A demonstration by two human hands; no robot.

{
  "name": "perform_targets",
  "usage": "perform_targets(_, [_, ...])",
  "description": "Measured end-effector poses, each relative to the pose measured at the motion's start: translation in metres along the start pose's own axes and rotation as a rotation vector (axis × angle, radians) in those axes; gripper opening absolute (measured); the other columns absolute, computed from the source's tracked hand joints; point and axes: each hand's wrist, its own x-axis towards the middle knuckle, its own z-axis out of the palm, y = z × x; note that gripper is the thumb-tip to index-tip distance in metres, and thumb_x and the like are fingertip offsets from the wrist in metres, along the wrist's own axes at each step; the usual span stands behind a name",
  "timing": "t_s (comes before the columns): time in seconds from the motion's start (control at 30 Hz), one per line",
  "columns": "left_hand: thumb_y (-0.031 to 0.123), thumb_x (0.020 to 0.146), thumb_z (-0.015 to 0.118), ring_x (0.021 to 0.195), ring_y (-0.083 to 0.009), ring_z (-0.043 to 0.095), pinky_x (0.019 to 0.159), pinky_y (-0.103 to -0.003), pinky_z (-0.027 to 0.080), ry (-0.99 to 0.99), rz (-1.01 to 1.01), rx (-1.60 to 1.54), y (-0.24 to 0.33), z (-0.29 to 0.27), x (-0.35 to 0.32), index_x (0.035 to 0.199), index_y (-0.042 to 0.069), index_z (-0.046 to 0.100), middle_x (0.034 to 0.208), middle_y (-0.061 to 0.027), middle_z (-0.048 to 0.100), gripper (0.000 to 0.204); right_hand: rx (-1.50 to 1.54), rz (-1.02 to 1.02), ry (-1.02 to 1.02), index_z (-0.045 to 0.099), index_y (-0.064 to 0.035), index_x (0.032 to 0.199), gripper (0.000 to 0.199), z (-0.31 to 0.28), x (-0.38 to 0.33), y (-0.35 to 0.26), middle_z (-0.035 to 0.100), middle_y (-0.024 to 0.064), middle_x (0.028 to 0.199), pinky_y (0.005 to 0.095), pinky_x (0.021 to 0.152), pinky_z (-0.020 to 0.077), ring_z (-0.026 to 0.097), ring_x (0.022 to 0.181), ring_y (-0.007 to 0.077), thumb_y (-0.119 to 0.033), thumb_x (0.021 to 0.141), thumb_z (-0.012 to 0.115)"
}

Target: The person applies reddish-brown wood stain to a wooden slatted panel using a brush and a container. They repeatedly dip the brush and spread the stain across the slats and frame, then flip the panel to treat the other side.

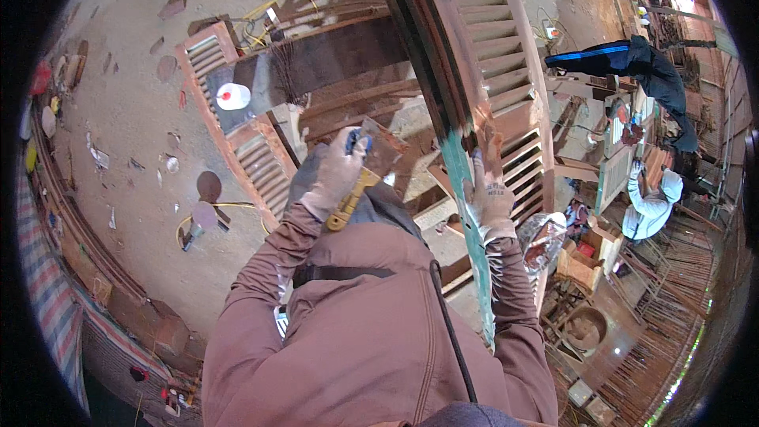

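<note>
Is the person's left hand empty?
No: the gloved left hand grips a yellow-handled scraper.

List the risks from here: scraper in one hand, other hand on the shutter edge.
1. The right hand grips the louvered shutter at its green-painted edge, near where the scraper in the left hand works; a slip could hit the glove.
2. The shutter looks propped and hand-steadied, so pushing might shift it.
3. Yellow cable on the floor: trip hazard.
</note>
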Motion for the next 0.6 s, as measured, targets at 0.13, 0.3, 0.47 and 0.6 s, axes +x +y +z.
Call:
perform_targets(0.13, [0.03,0.101,0.061,0.089,-0.019,0.061,0.081,-0.035,0.05,0.008,0.084,0.112,-0.006,0.024,0.006,0.12,0.004,0.059,0.095,-0.0119,0.065,0.033,-0.093,-0.179,0.31,0.049,-0.0116,0.145,0.06,0.019,0.003,-0.004,0.065,0.0222,0.121,0.0496,0.089,0.0513,0.061,0.115,0.0369,-0.039,0.092,0.059])
perform_targets(0.3, [0.024,0.099,0.065,0.09,-0.0113,0.058,0.081,-0.029,0.049,-0.228,0.055,-0.115,0.033,0.036,0.006,0.118,0.001,0.059,0.097,-0.005,0.065,0.031,0.224,0.048,0.054,0.056,-0.0104,0.139,0.051,0.019,-0.045,-0.021,0.071,0.0236,0.098,0.0483,0.077,0.054,0.07,0.084,0.0396,-0.038,0.095,0.058])
perform_targets(0.47, [0.019,0.098,0.066,0.085,-0.0092,0.057,0.076,-0.028,0.049,-0.298,0.149,-0.198,0.054,0.067,0.002,0.118,0.001,0.062,0.097,-0.0047,0.067,0.028,0.457,0.024,0.46,0.057,-0.0094,0.14,0.048,0.002,-0.079,-0.024,0.071,0.0216,0.089,0.0429,0.071,0.053,0.07,0.082,0.036,-0.025,0.095,0.063])
perform_targets(0.6, [0.019,0.1,0.063,0.088,-0.0087,0.058,0.08,-0.025,0.05,-0.45,0.034,-0.373,0.092,0.098,-0.017,0.126,0.001,0.059,0.104,-0.0032,0.066,0.032,0.511,0.059,0.632,0.058,-0.0067,0.138,0.048,-0.015,-0.106,-0.008,0.071,0.0203,0.093,0.0399,0.072,0.0524,0.07,0.08,0.0331,-0.024,0.093,0.064])
